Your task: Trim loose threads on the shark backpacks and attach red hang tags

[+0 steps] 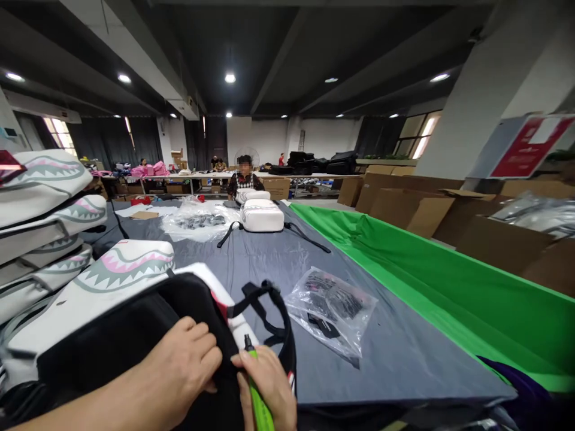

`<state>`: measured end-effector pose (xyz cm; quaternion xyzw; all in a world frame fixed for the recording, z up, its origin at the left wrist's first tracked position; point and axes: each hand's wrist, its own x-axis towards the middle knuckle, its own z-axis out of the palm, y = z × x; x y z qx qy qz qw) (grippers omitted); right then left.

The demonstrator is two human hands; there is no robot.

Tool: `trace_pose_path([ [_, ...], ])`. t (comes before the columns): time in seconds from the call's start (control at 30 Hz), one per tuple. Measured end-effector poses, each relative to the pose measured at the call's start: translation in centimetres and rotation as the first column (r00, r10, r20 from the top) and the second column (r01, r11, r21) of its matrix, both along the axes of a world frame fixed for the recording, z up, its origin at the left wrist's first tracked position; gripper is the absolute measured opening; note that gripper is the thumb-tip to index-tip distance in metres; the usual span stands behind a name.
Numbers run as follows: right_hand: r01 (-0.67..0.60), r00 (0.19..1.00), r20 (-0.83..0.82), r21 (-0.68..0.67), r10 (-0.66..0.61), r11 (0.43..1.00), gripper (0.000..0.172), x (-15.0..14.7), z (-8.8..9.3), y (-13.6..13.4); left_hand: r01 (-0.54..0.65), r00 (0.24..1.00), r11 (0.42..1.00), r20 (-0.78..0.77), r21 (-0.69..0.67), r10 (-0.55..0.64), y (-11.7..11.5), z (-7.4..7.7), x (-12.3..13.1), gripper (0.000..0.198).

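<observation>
near left, black-and-white bag point(121, 338) lies on the grey table point(404, 365); left hand point(186, 362) curled against its black side, grip unclear. right hand point(274, 383) closed round a green pen-like tool point(259, 398). farther right, clear plastic bag point(335, 305); far centre, white backpack point(263, 216).

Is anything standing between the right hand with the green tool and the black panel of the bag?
Nothing visible does: the right hand, gripping the green tool, is beside the black panel. The left hand is over the panel, and the black strap loops on the right hand's far side.
</observation>
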<state>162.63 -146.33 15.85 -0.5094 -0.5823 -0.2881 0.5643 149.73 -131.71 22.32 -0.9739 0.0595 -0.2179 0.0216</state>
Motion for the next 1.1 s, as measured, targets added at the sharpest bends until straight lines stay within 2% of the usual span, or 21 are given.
trace_pose_path([
  [0.1,-0.1,0.984,0.146,-0.043,0.106,0.994,0.041,-0.3,5.6,-1.6,-0.029,0.994,0.997,0.105,-0.068,0.036,-2.2,3.4,-2.6,0.014],
  [0.17,-0.125,0.971,0.187,-0.118,0.145,0.985,0.04,0.0,7.8,-2.4,-0.044,0.991,0.99,0.12,-0.138,0.061,-3.2,4.2,-3.2,0.013],
  [0.2,-0.114,0.965,0.218,-0.156,0.147,0.981,0.041,0.4,8.1,-2.8,-0.052,0.991,0.985,0.11,-0.164,0.071,-3.5,3.9,-3.1,0.012],
  [0.27,-0.053,0.944,0.305,-0.243,0.128,0.969,0.044,1.5,6.8,-3.3,-0.069,0.995,0.981,0.055,-0.182,0.081,-3.7,1.9,-2.0,0.011],
  [0.33,0.034,0.931,0.351,-0.352,0.099,0.935,0.045,2.9,3.9,-3.7,-0.101,0.994,0.98,-0.06,-0.17,0.092,-3.3,-1.1,-0.3,0.01],
  [0.4,0.093,0.948,0.313,-0.446,0.058,0.89,0.045,4.2,0.7,-4.1,-0.146,0.977,0.977,-0.177,-0.155,0.117,-2.5,-3.7,1.4,0.011],
  [0.47,0.11,0.968,0.251,-0.485,0.017,0.868,0.048,4.9,-1.6,-4.5,-0.184,0.962,0.967,-0.236,-0.178,0.139,-1.4,-5.1,2.2,0.012],
  [0.53,0.113,0.974,0.227,-0.473,-0.003,0.874,0.053,4.7,-2.8,-4.4,-0.186,0.967,0.954,-0.218,-0.234,0.135,-0.3,-5.3,2.0,0.007],
  [0.6,0.092,0.976,0.218,-0.435,0.005,0.896,0.056,3.9,-3.1,-3.6,-0.148,0.987,0.95,-0.104,-0.277,0.123,0.9,-4.8,1.4,0.005],
  [0.67,0.071,0.978,0.207,-0.399,0.014,0.914,0.056,2.8,-3.1,-2.1,-0.139,0.985,0.95,0.061,-0.279,0.162,2.2,-4.0,1.0,0.016],
  [0.73,0.078,0.979,0.202,-0.376,0.0,0.923,0.053,1.8,-3.1,-0.4,-0.186,0.966,0.939,0.12,-0.29,0.229,3.4,-3.2,1.2,0.038],
  [0.83,0.123,0.98,0.189,-0.354,-0.058,0.927,0.047,0.7,-3.7,1.8,-0.232,0.973,0.921,-0.088,-0.314,0.215,4.9,-2.1,2.8,0.072],
  [0.9,0.138,0.983,0.159,-0.323,-0.09,0.936,0.046,0.1,-4.3,2.4,-0.237,0.95,0.926,-0.268,-0.294,0.159,5.6,-1.7,4.6,0.082],
  [0.97,0.133,0.987,0.121,-0.287,-0.102,0.949,0.043,-0.5,-5.0,2.5,-0.285,0.904,0.932,-0.388,-0.226,0.182,6.2,-1.8,6.4,0.092],
  [1.03,0.1,0.993,0.081,-0.275,-0.08,0.956,0.038,-1.0,-5.6,2.2,-0.307,0.873,0.939,-0.438,-0.153,0.214,6.6,-2.5,8.1,0.099],
  [1.1,0.062,0.997,0.061,-0.282,-0.047,0.957,0.033,-0.9,-6.1,1.9,-0.269,0.882,0.957,-0.427,-0.108,0.2,6.8,-3.3,9.1,0.099],
])
